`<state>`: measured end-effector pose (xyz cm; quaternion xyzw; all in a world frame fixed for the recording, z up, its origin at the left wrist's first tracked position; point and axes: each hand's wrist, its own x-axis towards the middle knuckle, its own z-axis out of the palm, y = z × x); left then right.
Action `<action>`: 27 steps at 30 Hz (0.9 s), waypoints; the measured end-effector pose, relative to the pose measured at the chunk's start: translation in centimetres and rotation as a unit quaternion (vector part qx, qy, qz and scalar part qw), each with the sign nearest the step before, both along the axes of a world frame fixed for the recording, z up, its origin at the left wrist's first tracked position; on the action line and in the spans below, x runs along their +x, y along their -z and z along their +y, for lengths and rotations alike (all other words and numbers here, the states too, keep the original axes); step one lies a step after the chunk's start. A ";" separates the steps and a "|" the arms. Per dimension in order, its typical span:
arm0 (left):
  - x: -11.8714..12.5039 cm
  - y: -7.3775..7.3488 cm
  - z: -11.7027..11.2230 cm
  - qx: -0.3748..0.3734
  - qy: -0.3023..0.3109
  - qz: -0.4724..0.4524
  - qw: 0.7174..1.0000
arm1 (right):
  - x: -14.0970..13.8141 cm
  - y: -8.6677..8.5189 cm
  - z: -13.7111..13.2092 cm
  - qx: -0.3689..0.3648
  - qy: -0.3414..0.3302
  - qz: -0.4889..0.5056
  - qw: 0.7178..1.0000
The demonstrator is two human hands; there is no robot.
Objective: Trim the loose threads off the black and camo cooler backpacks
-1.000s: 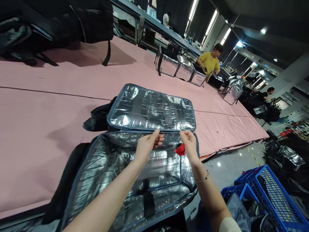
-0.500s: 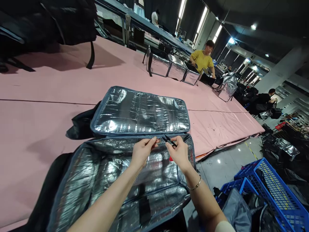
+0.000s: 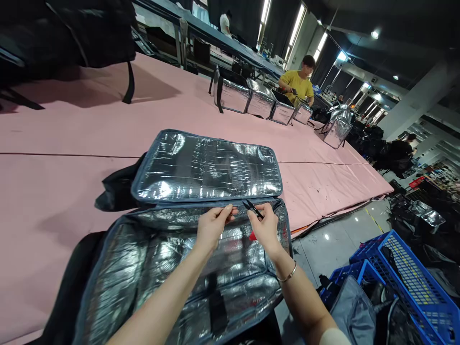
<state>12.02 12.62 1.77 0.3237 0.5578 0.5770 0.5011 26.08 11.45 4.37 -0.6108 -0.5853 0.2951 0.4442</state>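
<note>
Both hands meet at the back rim of an open insulated bag.

Left hand (image 3: 212, 225) pinches the grey-bound rim where the foil-lined lid (image 3: 208, 165) hinges onto the insulated bag (image 3: 161, 268) — likely keeping the seam taut — while the right hand (image 3: 266, 227) grips small black thread snips (image 3: 252, 209) with a red handle, blades aimed at that pinch. The bag lies open on the pink work table (image 3: 72, 139), lid folded flat behind.
</note>
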 end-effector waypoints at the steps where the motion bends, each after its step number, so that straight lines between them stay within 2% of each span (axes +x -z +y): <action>1: 0.0 -0.3 -0.1 0.004 0.003 0.021 1.000 | -0.1 0.2 0.1 -0.005 0.007 0.012 1.000; 4: -0.3 -1.5 -0.4 0.022 0.020 0.119 0.992 | -0.2 1.0 0.6 -0.012 0.019 0.032 0.999; 7: -0.9 -3.2 -0.2 0.066 0.028 0.258 0.964 | -0.4 1.6 1.0 -0.015 0.021 0.051 0.998; 10: -1.6 -4.8 1.2 0.116 0.057 0.388 0.912 | -0.4 1.8 1.2 -0.020 0.016 0.062 0.998; 15: -2.1 -6.0 4.0 0.145 0.181 0.529 0.816 | -0.4 1.5 1.1 -0.019 0.016 0.035 0.999; 19: -1.7 -6.2 4.4 0.162 0.231 0.595 0.753 | -0.5 0.6 0.4 -0.004 0.016 -0.024 1.000; 21: -1.6 -6.2 4.0 0.175 0.243 0.613 0.731 | -0.8 0.1 0.0 0.009 0.019 -0.100 0.995; 24: -1.7 -6.1 3.3 0.186 0.250 0.626 0.715 | -1.2 -0.7 -0.4 0.023 0.008 -0.257 0.966; 27: -2.5 -6.1 3.0 0.182 0.241 0.629 0.716 | -1.1 -1.2 -0.3 0.014 -0.017 -0.313 0.950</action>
